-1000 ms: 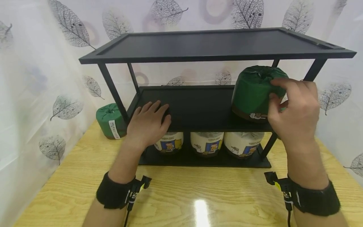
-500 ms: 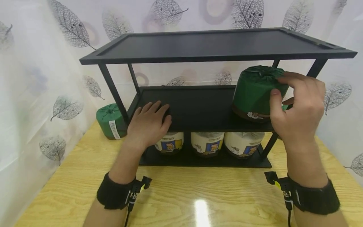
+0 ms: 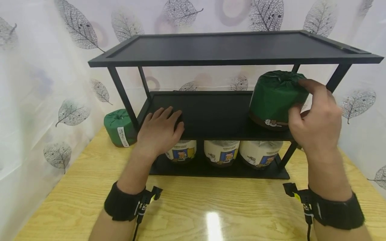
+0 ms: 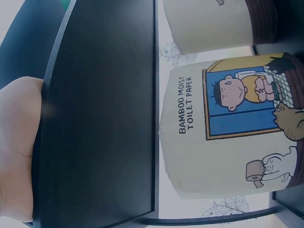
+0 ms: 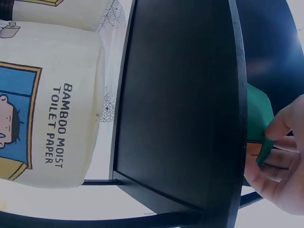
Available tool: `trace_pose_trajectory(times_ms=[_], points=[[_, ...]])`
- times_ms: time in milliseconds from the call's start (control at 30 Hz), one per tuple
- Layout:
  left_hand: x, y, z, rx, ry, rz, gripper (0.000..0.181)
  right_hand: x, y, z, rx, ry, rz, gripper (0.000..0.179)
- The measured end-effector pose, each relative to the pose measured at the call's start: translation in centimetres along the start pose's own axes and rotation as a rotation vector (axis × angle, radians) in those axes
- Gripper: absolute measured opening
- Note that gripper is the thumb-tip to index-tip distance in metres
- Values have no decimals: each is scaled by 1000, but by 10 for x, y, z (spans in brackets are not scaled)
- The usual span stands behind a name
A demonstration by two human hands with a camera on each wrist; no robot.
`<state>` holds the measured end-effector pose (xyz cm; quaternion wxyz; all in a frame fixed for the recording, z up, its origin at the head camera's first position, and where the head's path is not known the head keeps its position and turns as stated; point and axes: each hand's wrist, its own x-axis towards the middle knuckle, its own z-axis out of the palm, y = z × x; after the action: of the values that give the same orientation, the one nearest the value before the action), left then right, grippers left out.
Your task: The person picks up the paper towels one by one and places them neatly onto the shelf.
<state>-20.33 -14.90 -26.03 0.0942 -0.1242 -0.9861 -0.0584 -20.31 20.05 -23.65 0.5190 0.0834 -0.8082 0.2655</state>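
Observation:
A green-wrapped toilet paper roll (image 3: 275, 100) stands upright at the right end of the middle shelf (image 3: 214, 113). My right hand (image 3: 318, 117) grips its right side, index finger near the top and thumb on the front. In the right wrist view, the curled fingers of the right hand (image 5: 280, 156) lie against the green toilet paper roll (image 5: 259, 111), most of which the shelf hides. My left hand (image 3: 159, 132) rests on the left part of the middle shelf, fingers relaxed and holding nothing. Only part of the left hand (image 4: 19, 147) shows in the left wrist view.
Cream toilet paper rolls (image 3: 221, 154) stand in a row on the bottom shelf (image 3: 217, 172). Another green roll (image 3: 119, 129) is on the wooden table (image 3: 187, 207), left of the black rack. The top shelf (image 3: 226, 48) overhangs both hands.
The right thumb and fingers lifted slightly outward from the green toilet paper roll, then came back in against it. The roll hardly moved. My left hand stayed in place.

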Motion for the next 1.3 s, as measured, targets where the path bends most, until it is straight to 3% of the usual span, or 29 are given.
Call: trace_pose_trajectory(times_ms=[100,700,1300], points=[[0,0,1,3,9,5,52,0,1,-2,-21,-46,3,47],[-1,-1,2,0,5,-3,52,0,2,-6,-7,-68,-63,38],[0,0,2,13,13,1,52,-1,0,-7,-27,-2,-82,34]])
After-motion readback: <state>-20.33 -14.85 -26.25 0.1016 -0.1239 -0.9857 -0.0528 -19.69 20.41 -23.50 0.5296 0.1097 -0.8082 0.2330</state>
